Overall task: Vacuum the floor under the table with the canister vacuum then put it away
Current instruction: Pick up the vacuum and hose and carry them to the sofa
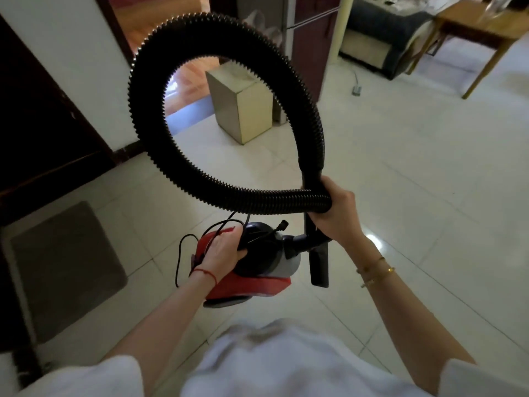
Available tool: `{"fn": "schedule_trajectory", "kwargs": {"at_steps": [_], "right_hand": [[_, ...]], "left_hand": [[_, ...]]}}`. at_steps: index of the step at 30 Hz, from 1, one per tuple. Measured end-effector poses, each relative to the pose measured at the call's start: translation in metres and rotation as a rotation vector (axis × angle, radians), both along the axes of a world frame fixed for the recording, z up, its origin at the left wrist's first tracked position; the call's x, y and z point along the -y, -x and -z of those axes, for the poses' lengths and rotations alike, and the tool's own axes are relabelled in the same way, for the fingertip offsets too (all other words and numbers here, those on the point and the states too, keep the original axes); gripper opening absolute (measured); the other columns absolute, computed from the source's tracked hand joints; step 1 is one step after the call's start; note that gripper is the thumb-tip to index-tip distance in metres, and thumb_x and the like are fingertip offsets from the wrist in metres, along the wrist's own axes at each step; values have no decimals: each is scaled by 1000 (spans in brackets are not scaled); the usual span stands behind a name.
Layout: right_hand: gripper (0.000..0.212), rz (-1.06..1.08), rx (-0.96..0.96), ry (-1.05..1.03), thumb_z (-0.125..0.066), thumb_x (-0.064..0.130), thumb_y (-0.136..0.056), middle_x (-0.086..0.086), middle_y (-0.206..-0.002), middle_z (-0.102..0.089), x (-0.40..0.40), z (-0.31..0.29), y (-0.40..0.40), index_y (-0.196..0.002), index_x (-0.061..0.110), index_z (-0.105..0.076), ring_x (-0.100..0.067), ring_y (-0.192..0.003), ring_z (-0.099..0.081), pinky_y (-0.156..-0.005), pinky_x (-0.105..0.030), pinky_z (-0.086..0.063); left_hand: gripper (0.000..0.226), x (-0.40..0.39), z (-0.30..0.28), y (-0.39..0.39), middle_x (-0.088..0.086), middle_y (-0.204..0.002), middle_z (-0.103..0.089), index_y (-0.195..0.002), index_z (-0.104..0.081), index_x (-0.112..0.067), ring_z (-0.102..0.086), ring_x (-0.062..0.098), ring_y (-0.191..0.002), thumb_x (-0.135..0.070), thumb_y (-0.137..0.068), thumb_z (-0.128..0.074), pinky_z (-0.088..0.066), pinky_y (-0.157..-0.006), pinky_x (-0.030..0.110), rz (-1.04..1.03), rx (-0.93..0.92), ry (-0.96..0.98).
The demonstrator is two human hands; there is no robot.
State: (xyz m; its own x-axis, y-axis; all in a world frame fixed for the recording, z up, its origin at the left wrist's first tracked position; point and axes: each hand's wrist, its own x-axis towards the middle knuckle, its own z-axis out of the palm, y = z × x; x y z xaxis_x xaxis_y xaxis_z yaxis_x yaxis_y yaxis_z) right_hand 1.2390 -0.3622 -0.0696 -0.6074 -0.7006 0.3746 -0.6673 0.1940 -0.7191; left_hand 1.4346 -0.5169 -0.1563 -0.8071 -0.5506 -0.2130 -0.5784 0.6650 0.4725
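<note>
Pale tiled floor (400,196) stretches toward a wooden table (483,27) while the left hand (221,253) grips the red canister vacuum (252,285) aloft and the right hand (336,213) clasps its looped hose (148,110), probably to keep it from dragging.

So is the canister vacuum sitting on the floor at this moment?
No: the left hand grips the red canister vacuum by its top and carries it above the tiled floor, while the right hand holds the looped hose.
</note>
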Motion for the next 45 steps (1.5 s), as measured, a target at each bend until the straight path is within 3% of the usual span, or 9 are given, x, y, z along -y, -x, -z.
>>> {"fn": "schedule_trajectory", "kwargs": {"at_steps": [7,9,11,15,23,29,38,45], "right_hand": [[35,154,-10,2,-66,7,-70,4,-74,-67,4,-2,105,-103,16,-63,-18,-64,-62,-61,-35,-53],[35,254,-19,22,-66,6,-70,4,-73,-66,8,5,161,-104,14,-63,-18,-63,-62,-60,-35,-53],[35,248,-34,17,-66,6,-70,3,-73,-66,10,8,176,-104,13,-63,-20,-62,-62,-59,-35,-53],[36,338,-22,-19,-67,3,-69,2,-72,-67,28,15,256,-104,13,-63,-21,-61,-62,-58,-36,-53],[34,489,-17,-44,-65,7,-70,4,-73,-65,57,12,414,-102,16,-62,-20,-62,-62,-59,-41,-53],[33,601,-16,-23,-66,6,-72,4,-72,-64,66,10,512,-101,17,-61,-19,-61,-60,-58,-40,-52],[31,647,-41,-8,-70,6,-73,4,-72,-64,63,24,698,-101,14,-61,-16,-61,-60,-56,-36,-52],[33,638,-20,-2,-73,7,-73,8,-72,-63,54,9,875,-103,15,-62,-13,-61,-60,-58,-34,-53]], "left_hand": [[24,31,-11,134,4,-92,-63,-95,-45,-14,-62,26,-89,-15,-83,-65,-51,-79,38,120,9,10],[24,48,0,206,5,-91,-63,-95,-44,-14,-62,27,-88,-15,-83,-65,-51,-77,37,205,15,22],[24,54,-1,223,5,-91,-63,-96,-44,-14,-62,26,-86,-15,-83,-65,-52,-76,36,221,22,11],[25,83,13,322,4,-93,-63,-99,-45,-13,-62,23,-86,-16,-85,-64,-51,-72,31,323,29,7],[25,132,5,509,5,-93,-64,-102,-45,-15,-64,25,-86,-17,-85,-63,-55,-77,41,500,49,1],[25,152,-4,632,6,-92,-64,-98,-44,-15,-64,27,-87,-13,-81,-63,-53,-75,41,599,0,20],[26,152,6,833,1,-88,-56,-91,-38,-17,-60,24,-86,-11,-83,-63,-40,-65,26,662,-1,65],[23,143,-1,999,0,-96,-59,-95,-43,-19,-60,22,-93,-13,-83,-63,-49,-75,31,612,6,2]]}}
